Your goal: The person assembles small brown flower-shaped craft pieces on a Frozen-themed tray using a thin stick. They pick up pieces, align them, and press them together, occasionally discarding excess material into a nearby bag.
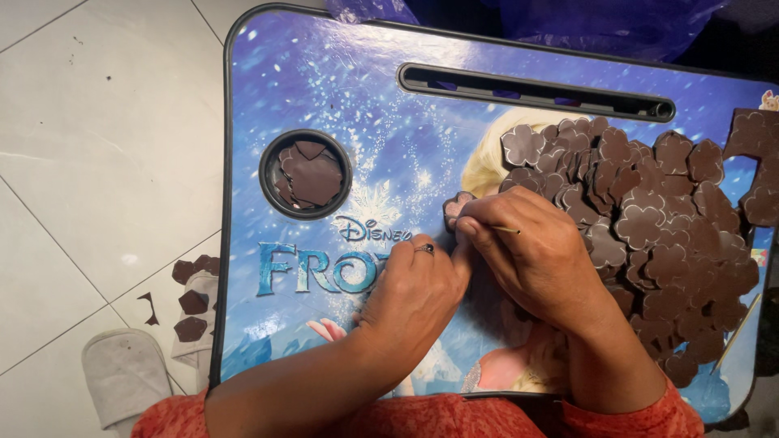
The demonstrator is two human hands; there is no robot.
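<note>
Head view: both hands [479,259] pinch one brown cutout [454,209] (pile [649,227] crowds right; tray's [324,97] left open).

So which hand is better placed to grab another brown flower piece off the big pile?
Probably the right hand: it lies against the pile of brown flower pieces, though it holds a thin stick. The left hand sits farther away.

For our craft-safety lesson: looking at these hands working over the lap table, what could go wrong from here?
The thin stick in the right hand might poke the left hand pressed beside it. The heaped brown cut-outs lie near the table's edge and could slide off, joining the scraps on the floor.
</note>
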